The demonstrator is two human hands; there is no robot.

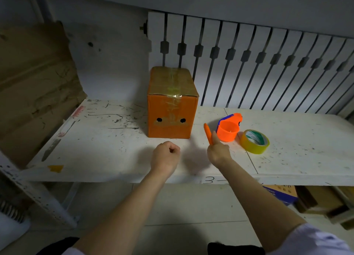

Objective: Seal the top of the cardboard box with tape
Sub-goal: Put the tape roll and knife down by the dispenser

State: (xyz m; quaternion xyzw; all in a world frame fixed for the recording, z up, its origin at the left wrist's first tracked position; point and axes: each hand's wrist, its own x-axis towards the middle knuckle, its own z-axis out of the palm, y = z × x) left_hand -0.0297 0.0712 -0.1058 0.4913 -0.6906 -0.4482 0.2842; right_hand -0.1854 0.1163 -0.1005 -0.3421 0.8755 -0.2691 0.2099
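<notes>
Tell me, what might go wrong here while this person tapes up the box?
The right hand grips the orange handle of the orange tape dispenser, whose hub looks empty; the yellow tape roll lies apart on the white table, so no tape may feed. The orange cardboard box stands unheld; the fisted left hand is off it, so it might slide.

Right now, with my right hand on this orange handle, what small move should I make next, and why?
Probably lift the tape dispenser clear with your right hand and check it: its orange hub looks empty, while the yellow tape roll lies loose beside it. The box top already shows tape.
</notes>
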